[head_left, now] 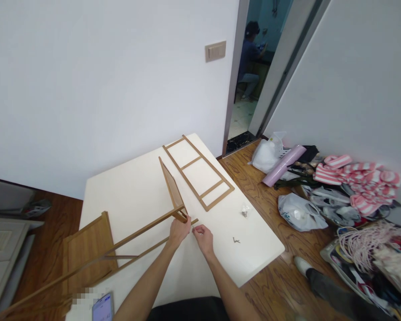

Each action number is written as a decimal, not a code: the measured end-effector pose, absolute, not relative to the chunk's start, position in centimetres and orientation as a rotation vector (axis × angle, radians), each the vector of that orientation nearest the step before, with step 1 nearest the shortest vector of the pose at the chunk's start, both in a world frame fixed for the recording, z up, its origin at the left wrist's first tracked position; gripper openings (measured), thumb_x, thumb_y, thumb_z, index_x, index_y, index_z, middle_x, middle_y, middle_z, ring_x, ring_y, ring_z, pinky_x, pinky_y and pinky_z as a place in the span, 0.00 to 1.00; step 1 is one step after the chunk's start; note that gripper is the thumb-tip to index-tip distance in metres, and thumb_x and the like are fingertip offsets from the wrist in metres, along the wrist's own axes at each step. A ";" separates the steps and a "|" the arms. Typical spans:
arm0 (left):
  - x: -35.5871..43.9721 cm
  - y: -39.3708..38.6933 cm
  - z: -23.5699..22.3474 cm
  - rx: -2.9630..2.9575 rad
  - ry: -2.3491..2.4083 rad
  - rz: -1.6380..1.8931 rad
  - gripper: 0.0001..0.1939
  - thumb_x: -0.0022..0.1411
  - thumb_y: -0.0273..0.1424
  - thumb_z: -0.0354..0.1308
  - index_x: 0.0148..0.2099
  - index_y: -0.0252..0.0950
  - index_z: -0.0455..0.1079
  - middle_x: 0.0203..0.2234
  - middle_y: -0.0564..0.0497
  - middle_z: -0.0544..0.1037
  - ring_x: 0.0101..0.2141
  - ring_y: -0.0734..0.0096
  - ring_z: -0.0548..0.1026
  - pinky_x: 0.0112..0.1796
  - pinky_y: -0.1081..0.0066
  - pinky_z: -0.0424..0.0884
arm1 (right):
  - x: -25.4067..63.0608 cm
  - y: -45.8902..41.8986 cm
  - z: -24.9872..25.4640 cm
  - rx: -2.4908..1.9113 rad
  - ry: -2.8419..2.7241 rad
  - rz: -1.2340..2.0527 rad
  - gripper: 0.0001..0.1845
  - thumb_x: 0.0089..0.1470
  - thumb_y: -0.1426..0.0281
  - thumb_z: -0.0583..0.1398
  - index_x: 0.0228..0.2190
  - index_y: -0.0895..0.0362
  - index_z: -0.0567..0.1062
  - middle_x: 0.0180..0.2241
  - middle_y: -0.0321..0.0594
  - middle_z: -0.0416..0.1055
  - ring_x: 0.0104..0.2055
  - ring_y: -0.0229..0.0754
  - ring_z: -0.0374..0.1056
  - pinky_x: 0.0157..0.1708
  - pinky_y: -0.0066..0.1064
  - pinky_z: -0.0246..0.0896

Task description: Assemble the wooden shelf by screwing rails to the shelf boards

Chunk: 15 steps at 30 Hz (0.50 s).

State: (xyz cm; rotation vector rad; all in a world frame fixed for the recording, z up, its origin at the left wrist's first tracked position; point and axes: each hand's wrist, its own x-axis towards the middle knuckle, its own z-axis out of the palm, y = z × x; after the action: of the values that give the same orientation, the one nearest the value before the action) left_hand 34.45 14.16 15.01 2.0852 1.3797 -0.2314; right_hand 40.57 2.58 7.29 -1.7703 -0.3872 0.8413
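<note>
One left hand [179, 232], one right hand [204, 238], two wooden panels [87, 249], two ladder-like wooden frames [191, 162].
One white table [130, 200], one phone [103, 307], one light-switch plate [215, 51], one lilac roll [284, 166], at least two plastic bags [300, 212], one seated person [248, 55]; the flat frame has four crossbars; loose hardware pieces [236, 240] are too small to count.

No legible lettering, numbers or signs.

Left grip [179, 232] clasps, right grip [203, 236] pinches, arms [148, 278] outstretched.
</note>
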 end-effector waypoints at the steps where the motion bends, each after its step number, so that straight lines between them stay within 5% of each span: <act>1: 34.4 14.1 15.1 2.084 1.375 -0.227 0.29 0.72 0.41 0.37 0.33 0.35 0.77 0.24 0.48 0.82 0.34 0.65 0.81 0.44 0.72 0.70 | 40.4 2.7 7.3 -1.765 -0.379 0.829 0.12 0.48 0.57 0.61 0.26 0.53 0.76 0.29 0.40 0.80 0.34 0.47 0.77 0.39 0.37 0.70; 10: 34.2 14.3 15.1 2.075 1.357 -0.244 0.30 0.73 0.43 0.36 0.36 0.36 0.77 0.23 0.50 0.81 0.30 0.66 0.81 0.43 0.72 0.70 | 39.8 2.7 7.6 -1.749 -0.350 0.776 0.18 0.50 0.51 0.61 0.26 0.54 0.76 0.29 0.42 0.81 0.32 0.47 0.77 0.37 0.37 0.70; 15: 34.0 14.4 15.5 2.134 1.340 -0.275 0.29 0.73 0.43 0.37 0.39 0.36 0.77 0.28 0.47 0.82 0.36 0.64 0.81 0.43 0.71 0.70 | 39.5 2.8 7.6 -1.750 -0.331 0.766 0.19 0.52 0.51 0.60 0.28 0.54 0.76 0.30 0.42 0.81 0.34 0.47 0.77 0.37 0.36 0.70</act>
State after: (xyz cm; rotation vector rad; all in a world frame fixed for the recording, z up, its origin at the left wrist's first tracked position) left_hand 34.03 14.37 15.48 2.1337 1.3401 -0.2752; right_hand 39.49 2.77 7.62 -1.7497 -0.3314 0.7662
